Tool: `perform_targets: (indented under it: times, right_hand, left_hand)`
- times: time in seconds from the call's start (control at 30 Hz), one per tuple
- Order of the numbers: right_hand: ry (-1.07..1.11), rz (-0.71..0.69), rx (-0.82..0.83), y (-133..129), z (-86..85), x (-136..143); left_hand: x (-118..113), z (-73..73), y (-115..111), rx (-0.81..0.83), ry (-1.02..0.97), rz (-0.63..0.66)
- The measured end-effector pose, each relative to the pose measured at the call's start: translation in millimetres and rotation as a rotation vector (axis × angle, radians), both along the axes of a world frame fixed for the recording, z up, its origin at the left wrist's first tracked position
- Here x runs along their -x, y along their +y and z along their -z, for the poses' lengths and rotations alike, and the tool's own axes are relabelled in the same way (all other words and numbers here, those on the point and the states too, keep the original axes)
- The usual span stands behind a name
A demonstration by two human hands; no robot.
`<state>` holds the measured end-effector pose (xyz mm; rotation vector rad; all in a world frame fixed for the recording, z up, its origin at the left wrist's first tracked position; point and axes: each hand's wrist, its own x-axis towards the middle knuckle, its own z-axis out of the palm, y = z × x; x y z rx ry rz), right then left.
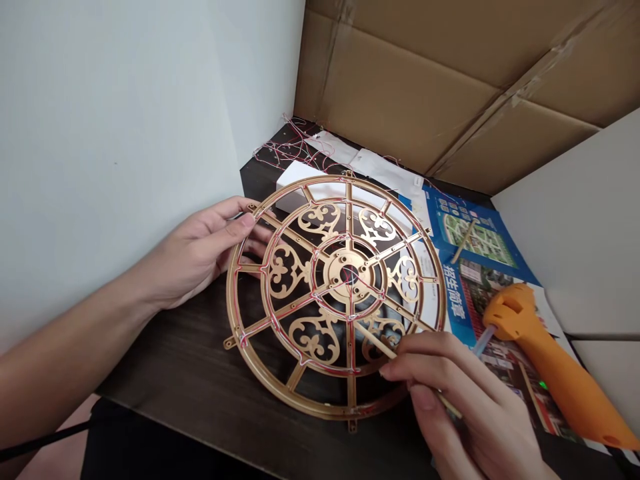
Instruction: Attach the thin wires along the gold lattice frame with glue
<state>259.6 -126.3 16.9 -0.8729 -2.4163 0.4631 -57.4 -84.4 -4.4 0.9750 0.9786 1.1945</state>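
A round gold openwork frame (291,310), with spokes, rings and scroll ornaments, is tilted up above the dark tabletop. Thin red and white wires (300,361) run along its rings and spokes and cross at the hub. My left hand (215,247) grips the rim at the upper left, thumb on the front and fingers behind. Between the thumb and fingers of my right hand (460,393) is a thin wooden stick (375,342). Its tip meets the wired inner ring just below the hub; whether it presses on the wire I cannot tell.
An orange glue gun (545,353) lies at the right on printed leaflets (475,240), with another wooden stick (464,241) nearby. Tangled red and white wires (295,143) and white paper (380,167) are at the back. A white wall stands left, cardboard (425,80) behind.
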Motion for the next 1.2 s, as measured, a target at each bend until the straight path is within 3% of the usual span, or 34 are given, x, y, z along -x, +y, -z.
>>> perform_targets:
  times: [0.2,0.5,0.73,0.87,1.07,1.2]
  right_hand:
    - [0.088,-0.043,-0.011,0.1,-1.3,-2.1]
    - [0.215,-0.182,0.254,-2.9,-18.2,-0.9]
    - [0.216,-0.06,0.1,0.0,-10.6,-5.6]
    - [0.185,-0.052,0.1,1.5,-7.1,-2.9]
    - [0.253,0.095,0.417,0.7,-1.0,-1.3]
    - [0.262,0.05,0.525,4.6,-0.6,-2.5]
  left_hand:
    - [-0.5,-3.5,-0.3,0.018,0.006,0.009]
    - [-1.5,-5.4,-0.5,0.04,0.003,-0.022]
    - [-1.3,-4.4,-0.4,0.026,-0.003,-0.028]
    - [-3.0,-5.5,-0.8,0.018,-0.003,-0.03]
    - [-3.0,-5.6,-0.8,0.024,0.01,-0.026]
    - [-2.4,-4.8,-0.8,0.022,0.003,-0.035]
